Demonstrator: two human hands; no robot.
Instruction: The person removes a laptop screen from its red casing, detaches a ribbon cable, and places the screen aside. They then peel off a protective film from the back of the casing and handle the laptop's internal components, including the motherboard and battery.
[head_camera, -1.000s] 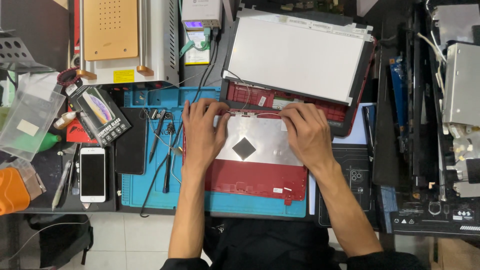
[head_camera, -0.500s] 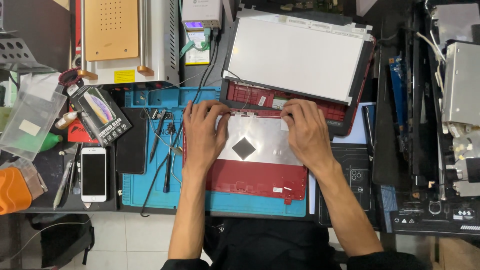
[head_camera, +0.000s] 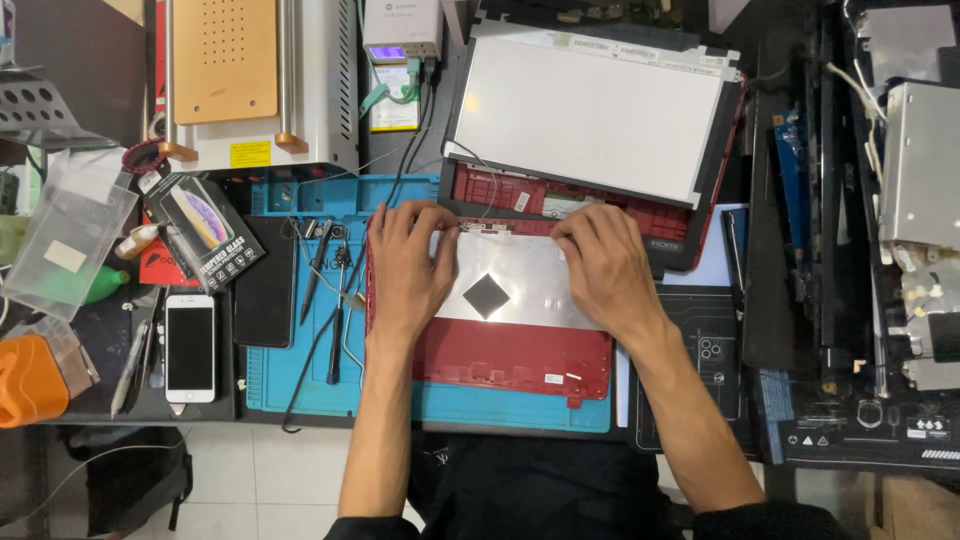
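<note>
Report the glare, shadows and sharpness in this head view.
Head view: even overhead light, no harsh shadows; soft glare on the silver sheet under the left hand and right hand; the white panel is bright, nearly washed out; the right edge around the dark rack is dim; the hands and the blue mat are sharp, with no clear motion blur.

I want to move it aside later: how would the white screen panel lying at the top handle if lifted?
The screen panel looks thin and wide, so probably light but prone to flexing; likely fragile, best lifted by its edges. It rests on the red laptop frame, so it may slide.
</note>
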